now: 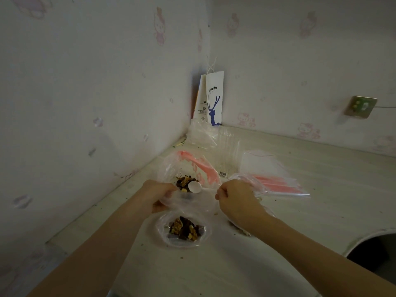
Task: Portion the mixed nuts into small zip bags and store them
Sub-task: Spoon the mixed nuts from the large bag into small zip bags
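A big clear bag with pink print point(192, 166) lies open on the counter with mixed nuts point(183, 182) inside. My right hand point(235, 199) pinches the handle of a white plastic spoon point(194, 187), whose bowl sits at the nuts. My left hand point(159, 195) grips the rim of a small clear bag point(188, 203) just below the spoon. Nearer to me lies a small clear zip bag point(182, 230) holding a portion of nuts. A stack of small zip bags with pink strips point(276, 183) lies right of my right hand.
A white paper coffee bag point(213, 97) stands in the wall corner, with crumpled clear plastic point(203, 133) in front of it. A round hole point(372, 249) opens in the counter at the right. Crumbs dot the counter point(321, 211). A wall socket point(361, 107) is at the right.
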